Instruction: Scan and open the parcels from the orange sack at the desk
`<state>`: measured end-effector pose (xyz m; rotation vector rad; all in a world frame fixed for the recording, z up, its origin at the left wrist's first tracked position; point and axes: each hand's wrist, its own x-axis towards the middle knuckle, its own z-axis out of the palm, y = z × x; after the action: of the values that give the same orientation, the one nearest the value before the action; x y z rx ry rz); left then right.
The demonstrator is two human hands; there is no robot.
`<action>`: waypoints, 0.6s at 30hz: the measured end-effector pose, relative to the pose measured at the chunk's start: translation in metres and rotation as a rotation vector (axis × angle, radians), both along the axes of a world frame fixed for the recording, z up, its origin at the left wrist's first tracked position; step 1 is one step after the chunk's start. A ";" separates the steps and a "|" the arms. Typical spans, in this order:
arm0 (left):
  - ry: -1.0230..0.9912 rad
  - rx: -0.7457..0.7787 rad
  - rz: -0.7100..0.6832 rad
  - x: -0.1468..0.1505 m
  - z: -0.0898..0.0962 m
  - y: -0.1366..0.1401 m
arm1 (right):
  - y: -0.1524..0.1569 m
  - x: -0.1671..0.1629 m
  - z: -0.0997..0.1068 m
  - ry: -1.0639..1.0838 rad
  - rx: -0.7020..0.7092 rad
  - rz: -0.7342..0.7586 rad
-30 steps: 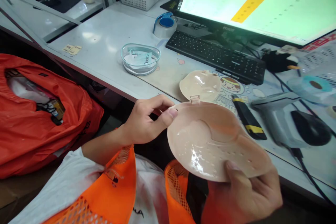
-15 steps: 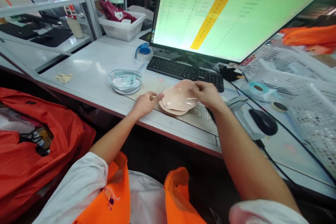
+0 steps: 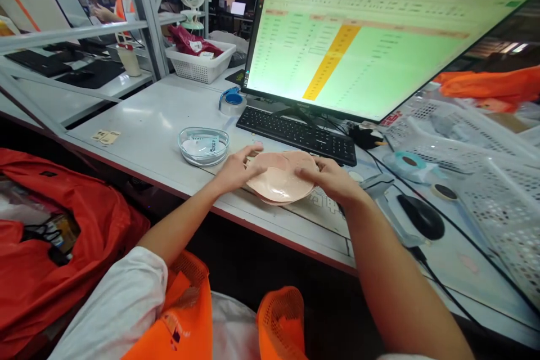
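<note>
Between my hands is a small stack of thin, glossy beige pads (image 3: 280,183) with rounded, lobed edges; their exact kind I cannot make out. My left hand (image 3: 239,170) grips the stack's left side, thumb on top. My right hand (image 3: 333,179) holds the right edge, its thumb lying over the upper surface and the fingers behind. The stack is just above or on the desk mat by the front edge. Left of it, apart from my hands, stands a clear oval case (image 3: 203,147) with a printed pale packet inside.
Behind the pads are a black keyboard (image 3: 295,134) and a large monitor (image 3: 379,56). A tape roll (image 3: 233,102) and white basket (image 3: 202,64) stand back left. To the right lie a mouse (image 3: 421,216), cables and white perforated baskets (image 3: 498,180). A red bag (image 3: 105,225) is lower left.
My right hand has lowered onto the stack's right edge, and my left hand has taken a wider hold. The pads now lie more evenly together. The camera view has tilted up slightly.
</note>
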<state>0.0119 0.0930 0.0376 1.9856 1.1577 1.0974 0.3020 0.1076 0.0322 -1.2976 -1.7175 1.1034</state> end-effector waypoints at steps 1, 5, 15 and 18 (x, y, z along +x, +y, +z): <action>0.003 0.046 0.026 -0.015 0.009 0.003 | -0.001 -0.002 -0.001 0.042 0.006 -0.051; 0.415 0.169 0.288 -0.092 0.039 0.018 | 0.005 -0.009 -0.012 0.178 0.007 -0.261; 0.711 0.126 0.335 -0.148 -0.002 0.025 | 0.024 -0.064 0.034 0.101 0.091 -0.304; 0.661 0.183 0.305 -0.135 -0.009 0.021 | 0.026 -0.077 0.056 0.016 0.061 -0.191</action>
<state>-0.1228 0.1138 0.0282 2.4684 1.7958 0.7054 0.2253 0.1335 0.0882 -1.3792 -1.5666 0.9417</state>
